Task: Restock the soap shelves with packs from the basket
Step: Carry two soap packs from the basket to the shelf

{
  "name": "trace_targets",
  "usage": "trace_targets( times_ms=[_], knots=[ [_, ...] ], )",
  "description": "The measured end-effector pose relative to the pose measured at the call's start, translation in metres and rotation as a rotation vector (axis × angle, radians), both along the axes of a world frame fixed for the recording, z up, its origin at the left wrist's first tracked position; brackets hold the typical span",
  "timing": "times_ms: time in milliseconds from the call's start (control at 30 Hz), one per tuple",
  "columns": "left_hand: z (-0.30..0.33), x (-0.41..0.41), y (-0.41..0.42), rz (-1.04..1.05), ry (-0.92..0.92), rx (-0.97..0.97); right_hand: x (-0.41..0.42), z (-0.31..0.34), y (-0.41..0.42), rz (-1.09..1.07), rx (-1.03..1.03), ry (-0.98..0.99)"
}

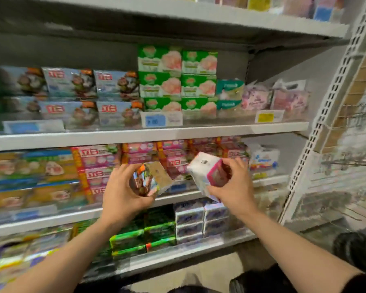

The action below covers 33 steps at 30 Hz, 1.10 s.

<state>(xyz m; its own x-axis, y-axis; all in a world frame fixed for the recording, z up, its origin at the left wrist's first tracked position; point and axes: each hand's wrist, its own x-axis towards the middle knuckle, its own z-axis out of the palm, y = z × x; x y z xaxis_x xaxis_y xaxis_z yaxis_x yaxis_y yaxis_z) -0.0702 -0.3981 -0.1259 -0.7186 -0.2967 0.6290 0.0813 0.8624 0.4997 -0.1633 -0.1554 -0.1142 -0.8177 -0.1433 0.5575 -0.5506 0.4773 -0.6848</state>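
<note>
My left hand [123,192] grips a soap pack with a brown and blue printed wrapper [154,179], held tilted in front of the middle shelf. My right hand [232,187] grips a white and pink soap pack [205,173], also tilted, just to the right. Both packs hang in the air before the red and pink packs [135,155] on the middle shelf. On the upper shelf lie blue packs [116,85] whose print matches the left pack, and pink packs [256,98] at the right. The basket is out of view.
Green and pink boxes [178,75] are stacked mid upper shelf beside teal packs [229,92]. Price tags [161,119] stand on the shelf edge [220,129]. Lower shelves hold green packs [144,235] and purple-white packs [201,218]. A perforated white upright [317,123] bounds the right side.
</note>
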Motion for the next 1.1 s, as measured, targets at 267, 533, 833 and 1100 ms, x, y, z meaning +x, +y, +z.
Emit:
trace_targets(
  times_ms=[267, 533, 833, 1100],
  knots=[
    [-0.005, 0.025, -0.050, 0.144, 0.036, -0.049, -0.001, -0.015, -0.051, 0.103, 0.341, 0.972],
    [0.010, 0.009, -0.038, 0.115, 0.194, 0.019, -0.005, 0.006, -0.078, 0.036, 0.319, 1.183],
    [0.000, -0.016, -0.013, 0.016, 0.207, -0.036, -0.044, 0.037, -0.058, -0.148, 0.308, 1.107],
    [-0.023, -0.021, -0.011, 0.053, -0.015, -0.146, -0.035, -0.027, -0.057, 0.026, 0.559, 1.071]
  ],
)
